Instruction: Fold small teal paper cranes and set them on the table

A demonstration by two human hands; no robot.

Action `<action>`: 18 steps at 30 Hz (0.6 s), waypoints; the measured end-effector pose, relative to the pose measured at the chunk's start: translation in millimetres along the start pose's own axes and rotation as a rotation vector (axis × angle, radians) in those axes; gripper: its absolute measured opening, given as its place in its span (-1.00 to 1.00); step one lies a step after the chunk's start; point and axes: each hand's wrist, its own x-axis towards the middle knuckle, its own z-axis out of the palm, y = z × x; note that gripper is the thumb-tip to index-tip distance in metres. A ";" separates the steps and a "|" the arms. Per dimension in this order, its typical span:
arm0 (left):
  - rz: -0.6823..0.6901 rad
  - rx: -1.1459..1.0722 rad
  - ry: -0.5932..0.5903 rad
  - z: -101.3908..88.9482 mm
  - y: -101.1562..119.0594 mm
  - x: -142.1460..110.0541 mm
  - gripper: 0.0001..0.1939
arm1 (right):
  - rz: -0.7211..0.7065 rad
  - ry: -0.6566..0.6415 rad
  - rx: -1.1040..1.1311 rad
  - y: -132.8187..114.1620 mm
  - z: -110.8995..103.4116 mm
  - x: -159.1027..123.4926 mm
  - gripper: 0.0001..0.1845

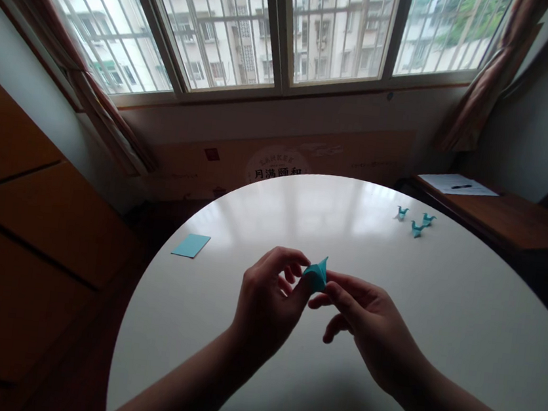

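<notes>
A small teal folded paper piece [316,277], with one thin point sticking up, is held above the white round table [216,364]. My left hand [273,298] pinches it from the left between thumb and fingers. From the right, my right hand [365,315] grips its edge with thumb and index finger, the other fingers loosely curled below. Some of the folds are hidden behind my fingertips. At the table's far right stand three finished-looking origami birds [416,229] in the same teal. To the left lies a stack of square teal paper [191,245].
Beyond the table's right edge is a brown wooden desk [539,219] bearing a white paper sheet [454,184] with a dark pen on it. Orange-brown cabinets [27,237] stand at the left. A barred window [225,28] with curtains [486,84] runs along the back wall.
</notes>
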 end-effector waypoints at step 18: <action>-0.314 -0.490 -0.122 0.8 -1.6 2.5 -0.77 | 0.054 0.005 0.098 -1.7 -2.6 2.0 -0.71</action>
